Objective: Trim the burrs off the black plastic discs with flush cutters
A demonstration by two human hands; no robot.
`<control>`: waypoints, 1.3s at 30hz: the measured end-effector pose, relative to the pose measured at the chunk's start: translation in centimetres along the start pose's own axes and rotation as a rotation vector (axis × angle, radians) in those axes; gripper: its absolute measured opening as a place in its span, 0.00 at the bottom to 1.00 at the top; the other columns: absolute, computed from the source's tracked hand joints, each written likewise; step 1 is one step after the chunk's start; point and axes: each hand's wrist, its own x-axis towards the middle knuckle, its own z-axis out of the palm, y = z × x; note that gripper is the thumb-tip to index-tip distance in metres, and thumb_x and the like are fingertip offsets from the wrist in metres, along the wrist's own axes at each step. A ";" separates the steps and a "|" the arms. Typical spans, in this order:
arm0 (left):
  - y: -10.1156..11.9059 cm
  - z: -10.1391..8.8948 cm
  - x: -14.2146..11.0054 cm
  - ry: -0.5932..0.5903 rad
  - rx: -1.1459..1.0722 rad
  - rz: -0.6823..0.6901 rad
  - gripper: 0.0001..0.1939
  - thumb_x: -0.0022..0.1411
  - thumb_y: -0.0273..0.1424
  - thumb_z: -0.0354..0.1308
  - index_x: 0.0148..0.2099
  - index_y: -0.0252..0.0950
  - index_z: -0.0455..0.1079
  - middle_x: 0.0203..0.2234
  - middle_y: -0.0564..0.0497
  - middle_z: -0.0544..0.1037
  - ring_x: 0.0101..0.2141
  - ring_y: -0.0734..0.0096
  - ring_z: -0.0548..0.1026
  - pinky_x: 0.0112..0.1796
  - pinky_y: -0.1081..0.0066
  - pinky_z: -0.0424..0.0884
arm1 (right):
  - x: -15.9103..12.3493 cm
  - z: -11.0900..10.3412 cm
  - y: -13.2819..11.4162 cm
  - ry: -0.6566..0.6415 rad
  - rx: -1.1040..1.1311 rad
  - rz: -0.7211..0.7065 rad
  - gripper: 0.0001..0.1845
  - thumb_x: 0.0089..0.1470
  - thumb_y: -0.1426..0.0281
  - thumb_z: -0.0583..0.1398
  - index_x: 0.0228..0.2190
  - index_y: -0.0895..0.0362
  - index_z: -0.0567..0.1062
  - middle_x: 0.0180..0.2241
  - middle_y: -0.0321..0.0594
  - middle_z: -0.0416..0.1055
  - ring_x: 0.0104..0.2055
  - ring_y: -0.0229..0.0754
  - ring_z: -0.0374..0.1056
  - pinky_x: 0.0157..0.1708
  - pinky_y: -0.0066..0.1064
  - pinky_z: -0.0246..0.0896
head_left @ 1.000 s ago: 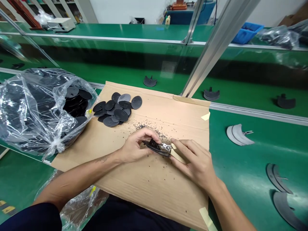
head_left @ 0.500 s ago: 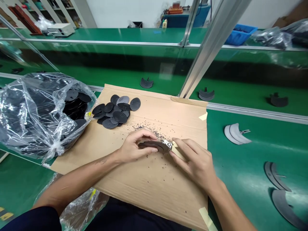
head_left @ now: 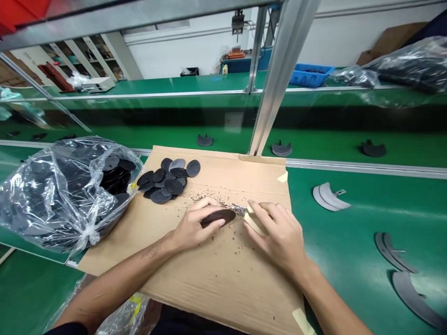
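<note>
My left hand (head_left: 193,225) is closed round a dark, oval plastic piece (head_left: 223,215), thumb in front and fingers behind. In my right hand (head_left: 281,232) are nippers (head_left: 239,209) with a shiny metal head and cream-coloured handles. Their head lies just off the right end of the piece; whether the two touch, I cannot tell. Beneath both hands is a cardboard sheet (head_left: 223,288), strewn with tiny black scraps (head_left: 206,199). A pile of black oval pieces (head_left: 173,186) lies beyond my left hand.
A clear plastic bag (head_left: 56,200) full of dark pieces stands at the left. Grey crescent-shaped parts (head_left: 328,197) are spread over the green table (head_left: 335,251) at the right. Behind the cardboard rises a metal post (head_left: 270,93). A blue bin (head_left: 310,77) sits on the far shelf.
The oval piece has been turned in my left hand and shows its broad dark face. The nippers now sit at its right end rather than over it. My view has tilted up.
</note>
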 end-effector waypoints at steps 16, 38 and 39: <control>-0.3 -1.5 2.2 0.030 -0.370 -0.553 0.21 0.57 0.42 0.66 0.45 0.30 0.79 0.40 0.43 0.83 0.41 0.56 0.80 0.43 0.63 0.77 | -0.3 0.4 0.6 -0.015 -0.075 0.046 0.17 0.63 0.66 0.57 0.50 0.60 0.73 0.38 0.47 0.74 0.39 0.47 0.65 0.37 0.36 0.54; -9.2 -15.8 18.9 -0.097 0.688 -0.296 0.14 0.61 0.27 0.53 0.47 0.32 0.72 0.42 0.45 0.81 0.43 0.61 0.78 0.47 0.63 0.74 | -0.2 1.2 2.2 0.068 -0.069 0.015 0.16 0.64 0.67 0.56 0.50 0.62 0.72 0.38 0.47 0.75 0.38 0.47 0.68 0.37 0.36 0.58; -10.5 -16.4 19.6 -0.080 0.734 -0.306 0.15 0.60 0.26 0.52 0.48 0.32 0.72 0.43 0.44 0.81 0.44 0.60 0.78 0.49 0.62 0.73 | -0.2 1.2 2.3 0.068 -0.063 0.016 0.16 0.64 0.67 0.56 0.50 0.62 0.72 0.38 0.47 0.75 0.38 0.47 0.69 0.36 0.36 0.58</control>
